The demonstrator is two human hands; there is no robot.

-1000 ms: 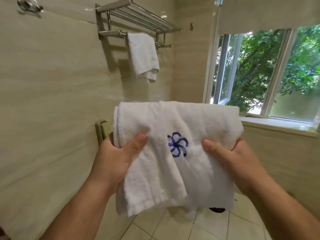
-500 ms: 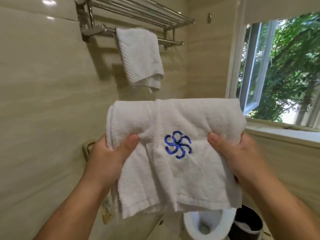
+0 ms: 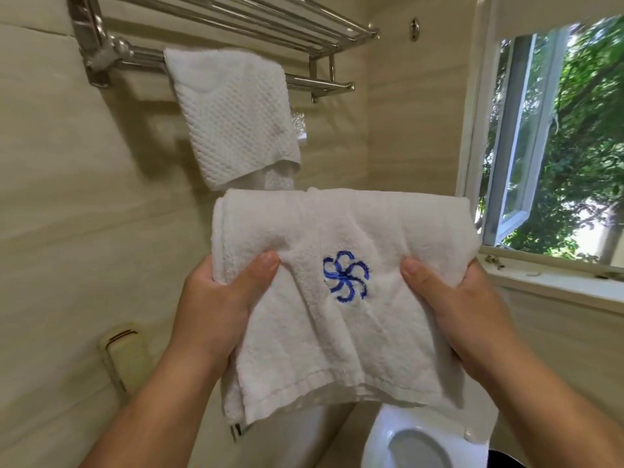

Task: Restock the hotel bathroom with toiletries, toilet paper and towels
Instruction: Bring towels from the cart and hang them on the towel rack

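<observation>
A beige tiled wall point(image 3: 67, 197) fills the left and centre of the frame. At the right edge, an open window point(image 3: 526, 136) shows green leaves outside. In the centre, a folded white towel point(image 3: 337, 332) with a blue pinwheel emblem point(image 3: 345, 275) is held up in both hands. The left hand point(image 3: 216, 309) grips its left side, thumb on the front; the right hand point(image 3: 462, 319) grips its right side the same way. Across the top runs a chrome towel rack point(image 3: 236, 25), with a smaller waffle-textured towel point(image 3: 236, 119) draped over its lower bar. A white toilet point(image 3: 422, 440) sits at the bottom right.
</observation>
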